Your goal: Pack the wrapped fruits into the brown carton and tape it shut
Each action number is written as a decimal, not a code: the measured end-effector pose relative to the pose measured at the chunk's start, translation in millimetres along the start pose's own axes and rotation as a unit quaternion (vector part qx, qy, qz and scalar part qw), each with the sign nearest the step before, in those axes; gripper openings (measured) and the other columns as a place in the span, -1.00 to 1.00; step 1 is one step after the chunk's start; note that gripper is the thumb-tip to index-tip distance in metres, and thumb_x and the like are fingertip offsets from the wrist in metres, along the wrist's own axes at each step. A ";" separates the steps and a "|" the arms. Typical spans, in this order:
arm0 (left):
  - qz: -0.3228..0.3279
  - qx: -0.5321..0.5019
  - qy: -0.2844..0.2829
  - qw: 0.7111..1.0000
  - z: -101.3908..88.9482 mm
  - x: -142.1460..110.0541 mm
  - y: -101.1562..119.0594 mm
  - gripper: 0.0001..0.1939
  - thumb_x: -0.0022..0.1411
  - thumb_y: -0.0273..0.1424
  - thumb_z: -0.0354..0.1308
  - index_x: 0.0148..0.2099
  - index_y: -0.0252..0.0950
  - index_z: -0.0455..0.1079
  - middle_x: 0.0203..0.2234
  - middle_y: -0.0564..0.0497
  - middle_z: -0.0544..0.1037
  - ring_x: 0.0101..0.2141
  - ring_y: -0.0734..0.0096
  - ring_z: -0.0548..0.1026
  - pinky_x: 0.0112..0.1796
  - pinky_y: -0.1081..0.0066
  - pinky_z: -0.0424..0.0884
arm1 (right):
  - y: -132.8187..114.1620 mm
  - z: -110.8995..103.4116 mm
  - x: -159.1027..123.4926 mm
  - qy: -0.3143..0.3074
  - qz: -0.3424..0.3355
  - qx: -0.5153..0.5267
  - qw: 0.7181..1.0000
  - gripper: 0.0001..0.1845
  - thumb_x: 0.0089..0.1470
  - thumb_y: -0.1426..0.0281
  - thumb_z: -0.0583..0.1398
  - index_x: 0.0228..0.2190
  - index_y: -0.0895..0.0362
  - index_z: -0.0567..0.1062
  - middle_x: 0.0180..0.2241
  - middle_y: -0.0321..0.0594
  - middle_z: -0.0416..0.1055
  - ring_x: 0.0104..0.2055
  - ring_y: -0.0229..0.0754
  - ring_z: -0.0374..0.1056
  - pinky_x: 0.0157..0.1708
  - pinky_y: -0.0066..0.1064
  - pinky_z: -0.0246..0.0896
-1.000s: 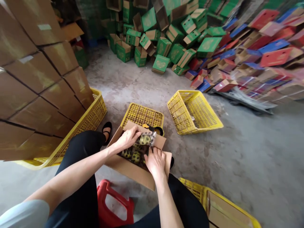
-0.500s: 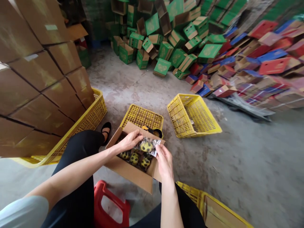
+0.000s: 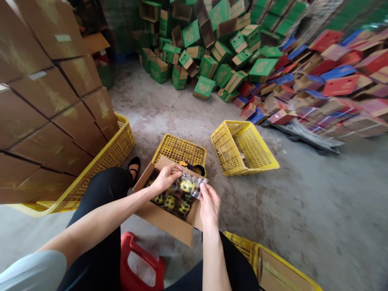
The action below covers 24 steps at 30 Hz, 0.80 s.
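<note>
My left hand (image 3: 166, 178) pinches the left end of a clear plastic bag (image 3: 188, 185) with dark spots and a rounded yellow piece inside. At the bag's other end, the thumb and fingers of my right hand (image 3: 209, 203) are closed on its edge. The bag is stretched between both hands over an open cardboard box (image 3: 171, 223), whose flaps are spread. Inside the box lie several similar spotted yellow pieces (image 3: 169, 202), partly covered by my left hand and the bag.
A yellow crate (image 3: 182, 148) sits behind the box, with a black-and-yellow tool (image 3: 197, 168) on it. Another yellow crate (image 3: 257, 149) stands at right. Stacked cartons (image 3: 45, 93) rise at left. A red stool (image 3: 142, 258) is below. Green boxes (image 3: 203, 87) and red-and-blue boxes (image 3: 339, 85) heap up behind.
The view has shifted slightly. Both hands keep their grip on the bag, which lies a little flatter between them.
</note>
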<state>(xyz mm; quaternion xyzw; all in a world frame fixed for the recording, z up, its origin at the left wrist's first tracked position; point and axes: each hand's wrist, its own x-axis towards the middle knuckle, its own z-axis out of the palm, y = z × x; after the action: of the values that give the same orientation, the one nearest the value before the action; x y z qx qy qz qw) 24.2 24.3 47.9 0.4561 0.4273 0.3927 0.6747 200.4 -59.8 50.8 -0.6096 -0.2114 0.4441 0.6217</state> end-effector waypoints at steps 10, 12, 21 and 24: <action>-0.026 -0.051 0.000 0.998 1.3 0.8 6.7 -0.58 0.09 -0.14 0.44 -0.15 -0.33 0.46 -0.46 0.03 0.59 -0.43 0.42 0.51 -0.34 0.46 0.38 | -4.0 2.4 -1.7 -0.005 0.013 0.017 1.000 -0.56 -0.15 0.04 0.52 -0.40 0.10 0.61 -0.46 -0.32 0.55 -0.45 -0.26 0.40 -0.39 -0.41 0.33; -0.026 -0.054 0.001 0.998 1.7 0.6 5.4 -0.57 0.09 -0.13 0.45 -0.15 -0.34 0.47 -0.41 -0.01 0.61 -0.38 0.38 0.54 -0.29 0.44 0.42 | -3.4 1.6 -1.2 -0.005 0.013 0.019 1.000 -0.57 -0.16 0.05 0.53 -0.41 0.10 0.61 -0.47 -0.33 0.55 -0.46 -0.26 0.40 -0.38 -0.42 0.33; -0.139 -0.124 -0.092 0.978 5.9 -11.7 -3.0 -0.32 0.12 0.03 0.44 0.13 -0.29 0.48 -0.02 -0.17 0.63 -0.11 0.21 0.62 -0.19 0.34 0.57 | -5.3 1.0 -0.7 0.001 0.002 0.041 0.999 -0.54 -0.18 0.08 0.54 -0.32 0.12 0.64 -0.33 -0.24 0.63 -0.35 -0.22 0.48 -0.31 -0.40 0.38; -0.152 -0.134 -0.135 0.970 5.5 -12.4 -5.2 -0.34 0.02 -0.01 0.52 0.03 -0.37 0.55 -0.06 -0.22 0.65 -0.11 0.20 0.64 -0.13 0.33 0.57 | -5.6 1.2 -0.9 0.004 0.001 0.043 0.999 -0.55 -0.16 0.09 0.54 -0.32 0.12 0.64 -0.33 -0.25 0.63 -0.36 -0.23 0.47 -0.31 -0.41 0.37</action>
<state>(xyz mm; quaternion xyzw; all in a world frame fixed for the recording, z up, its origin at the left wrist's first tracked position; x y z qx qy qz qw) 26.0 9.9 46.9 0.3404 0.3398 0.2743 0.8327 200.6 -59.1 56.6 -0.5845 -0.1893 0.4509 0.6475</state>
